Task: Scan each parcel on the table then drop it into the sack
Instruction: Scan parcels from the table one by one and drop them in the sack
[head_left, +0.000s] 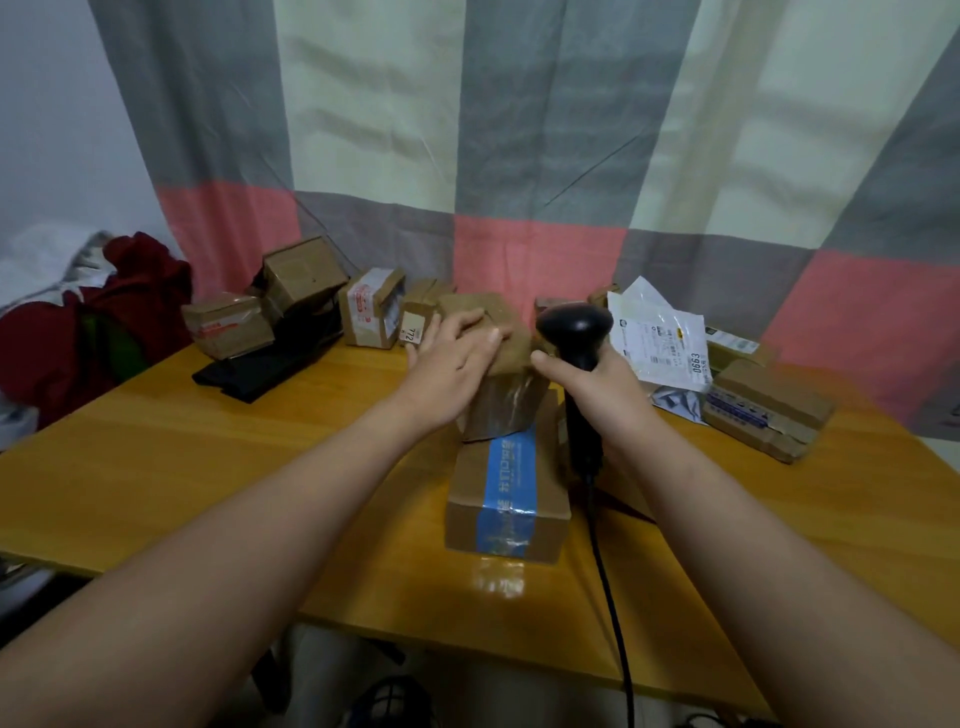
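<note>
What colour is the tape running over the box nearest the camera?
Blue tape with white lettering on the brown cardboard box; head view.

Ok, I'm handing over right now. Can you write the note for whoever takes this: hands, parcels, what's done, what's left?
Left hand lies on top of the brown parcel, fingers fairly straight. Right hand grips the scanner, its head beside that parcel.
The brown parcel sits on the blue-taped box in the middle of the table. Cardboard boxes stand along the back left; a white mailer and more boxes lie back right.
Done: cannot tell; no sack is in view.
Left: scan the brown parcel, sack it, then likely all the rest.
</note>
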